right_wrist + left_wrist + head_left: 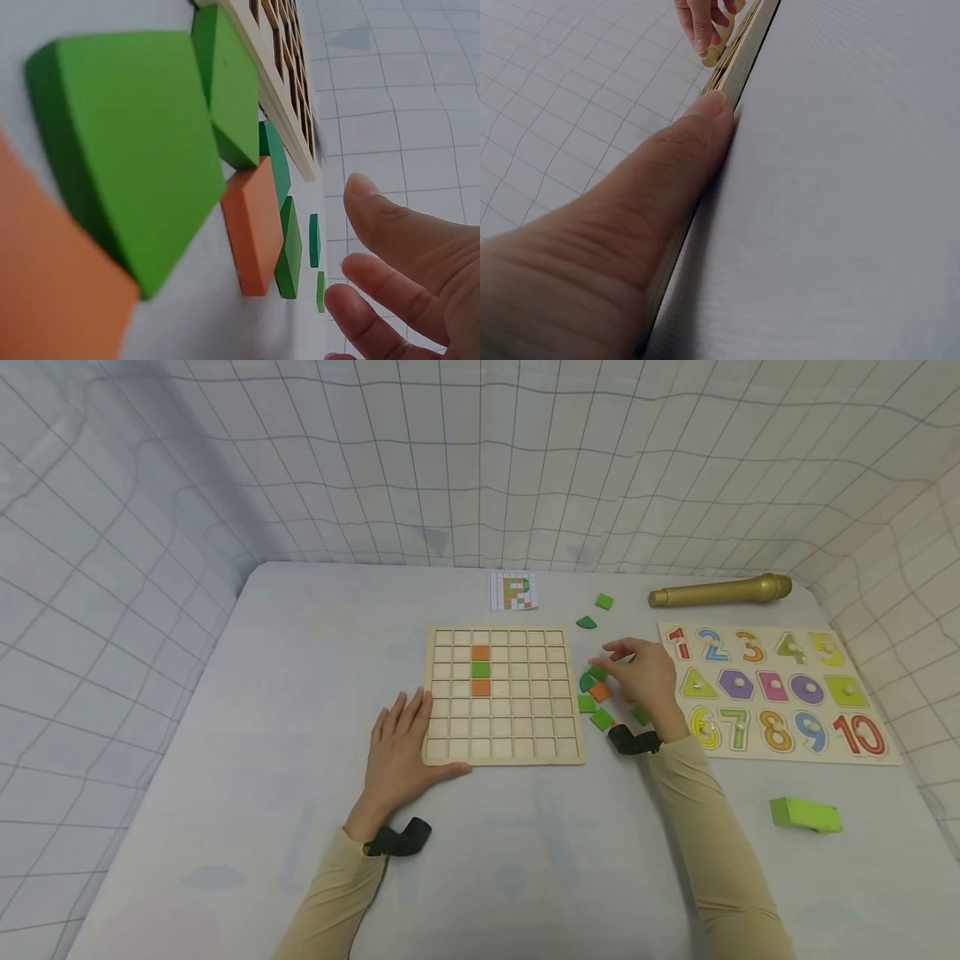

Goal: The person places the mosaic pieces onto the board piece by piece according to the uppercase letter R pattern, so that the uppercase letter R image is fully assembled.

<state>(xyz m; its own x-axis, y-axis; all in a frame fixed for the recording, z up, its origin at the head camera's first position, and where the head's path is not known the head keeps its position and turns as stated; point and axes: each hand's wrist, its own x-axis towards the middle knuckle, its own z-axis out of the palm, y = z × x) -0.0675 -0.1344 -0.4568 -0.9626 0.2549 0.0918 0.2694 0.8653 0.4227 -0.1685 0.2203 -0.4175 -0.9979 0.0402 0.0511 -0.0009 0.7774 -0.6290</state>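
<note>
A square wooden grid board [501,697] lies on the table, with an orange tile [480,652], a green tile [481,670] and another orange tile [481,687] stacked in one column of its cells. Against its lower left corner rests my left hand [401,752], fingers straight; in the left wrist view its thumb [682,150] lies along the board's edge. My right hand [647,678] hovers over loose pieces right of the board. Thumb and fingers stand apart in the right wrist view, with nothing between them. Below are a loose orange tile [253,225] and several green pieces [135,142].
Beyond the board lies a small pattern card [513,590]. A green quarter-round [587,622] and a green square [604,601] sit farther back. To the right are a gold microphone [720,591], a number-and-shape puzzle [780,693] and a lime-green block [806,815].
</note>
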